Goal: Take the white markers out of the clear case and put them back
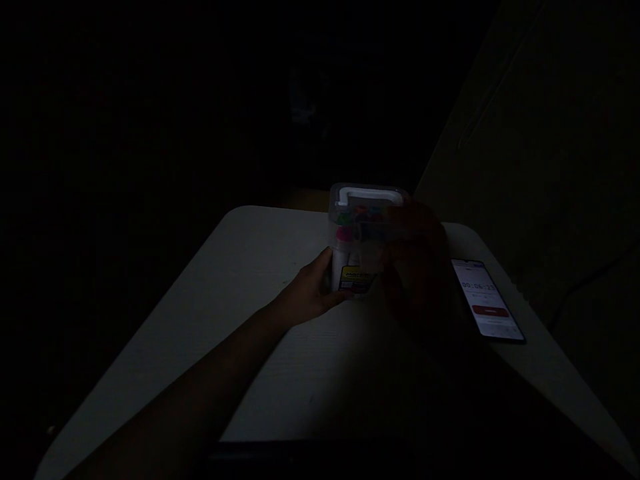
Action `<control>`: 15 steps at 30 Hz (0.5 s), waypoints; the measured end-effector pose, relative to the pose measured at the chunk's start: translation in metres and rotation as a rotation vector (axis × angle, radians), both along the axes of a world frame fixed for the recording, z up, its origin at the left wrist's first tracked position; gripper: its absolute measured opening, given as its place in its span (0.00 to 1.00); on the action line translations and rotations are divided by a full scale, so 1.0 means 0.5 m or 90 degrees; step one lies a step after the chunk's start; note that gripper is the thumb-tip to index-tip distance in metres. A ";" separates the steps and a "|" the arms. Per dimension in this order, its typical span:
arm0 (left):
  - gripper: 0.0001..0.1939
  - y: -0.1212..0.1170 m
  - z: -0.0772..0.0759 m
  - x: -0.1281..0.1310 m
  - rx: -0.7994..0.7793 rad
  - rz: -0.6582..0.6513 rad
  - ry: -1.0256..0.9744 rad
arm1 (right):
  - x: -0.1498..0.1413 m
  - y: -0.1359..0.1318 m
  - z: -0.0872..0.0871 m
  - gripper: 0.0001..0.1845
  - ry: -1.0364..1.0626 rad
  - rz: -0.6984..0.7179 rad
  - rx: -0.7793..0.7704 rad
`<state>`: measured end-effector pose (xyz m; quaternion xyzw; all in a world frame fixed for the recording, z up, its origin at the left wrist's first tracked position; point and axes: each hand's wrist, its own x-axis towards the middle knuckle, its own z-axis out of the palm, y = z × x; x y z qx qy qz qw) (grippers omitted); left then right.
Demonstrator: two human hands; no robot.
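Observation:
A clear plastic box of markers stands upright on the table, with a white handle folded on its lid and a yellow-and-black label low on the front. Colourful marker caps show through its upper part. My left hand grips the box low on its left side, its thumb and fingers around the front corner. At the right side of the lid, my right hand is bent around the upper edge and the clear front flap. Deep shadow and some blur hide most of its fingers.
A phone with a lit timer screen lies on the white table to the right. A dark edge of some object crosses the near side. A wall rises at the right; the surroundings are very dark.

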<state>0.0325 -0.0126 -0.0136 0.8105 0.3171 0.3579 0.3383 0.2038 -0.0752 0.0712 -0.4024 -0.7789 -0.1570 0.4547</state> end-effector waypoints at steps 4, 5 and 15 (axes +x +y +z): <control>0.32 -0.002 0.003 -0.001 0.009 -0.006 0.005 | 0.014 -0.010 0.008 0.06 -0.006 0.048 -0.030; 0.32 -0.002 0.004 -0.001 0.011 -0.005 0.006 | 0.019 -0.012 0.012 0.08 -0.001 0.063 -0.042; 0.32 0.001 0.000 -0.002 0.010 -0.017 -0.004 | 0.053 0.037 0.015 0.22 0.066 0.130 -0.135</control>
